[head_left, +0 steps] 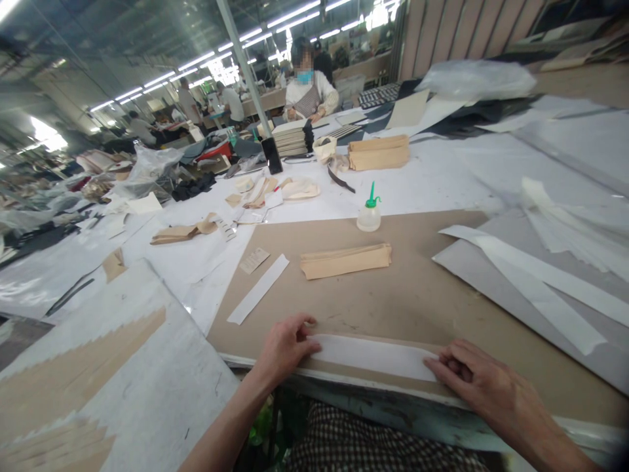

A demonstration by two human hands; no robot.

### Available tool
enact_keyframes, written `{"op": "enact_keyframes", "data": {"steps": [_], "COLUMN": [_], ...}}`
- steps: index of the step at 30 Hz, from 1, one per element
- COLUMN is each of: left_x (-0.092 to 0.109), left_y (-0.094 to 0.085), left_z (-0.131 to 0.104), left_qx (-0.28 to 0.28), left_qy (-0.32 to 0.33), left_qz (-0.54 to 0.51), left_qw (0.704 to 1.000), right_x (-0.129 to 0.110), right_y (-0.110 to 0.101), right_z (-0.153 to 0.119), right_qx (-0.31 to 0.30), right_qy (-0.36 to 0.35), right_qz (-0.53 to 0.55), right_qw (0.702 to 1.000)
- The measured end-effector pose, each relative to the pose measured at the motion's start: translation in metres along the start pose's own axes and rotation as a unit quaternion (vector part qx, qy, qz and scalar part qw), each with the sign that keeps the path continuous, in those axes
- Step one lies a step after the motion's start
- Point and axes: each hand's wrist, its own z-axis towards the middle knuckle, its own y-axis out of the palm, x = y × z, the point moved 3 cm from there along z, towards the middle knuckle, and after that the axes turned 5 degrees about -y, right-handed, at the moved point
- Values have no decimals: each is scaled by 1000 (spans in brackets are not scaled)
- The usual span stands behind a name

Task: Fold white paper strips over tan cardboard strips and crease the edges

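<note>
A long white strip lies along the front edge of the brown board. Its left end is pinched between the thumb and fingers of my left hand. At the strip's right end, the thumb and curled fingers of my right hand close on it. Beyond the strip sits a stack of tan pieces. A shorter white strip and a small printed card are to its left. A squeeze bottle with a green nozzle stands upright at the board's back edge.
On the right, loose white strips lie over a grey sheet. Jagged tan pieces rest on a pale sheet at the left. A phone leans by a pole. A masked person works across the table.
</note>
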Motion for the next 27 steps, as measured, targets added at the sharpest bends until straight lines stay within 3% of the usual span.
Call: {"op": "enact_keyframes", "data": {"steps": [27], "left_x": [-2], "left_y": [2], "left_z": [-6], "left_qx": [16], "left_qy": [11], "left_qz": [30], "left_qw": [999], "right_x": [-15], "right_y": [-12], "right_z": [1], "right_qx": [-13], "right_qy": [8], "right_qz": [-5], "right_qw": [1000]}}
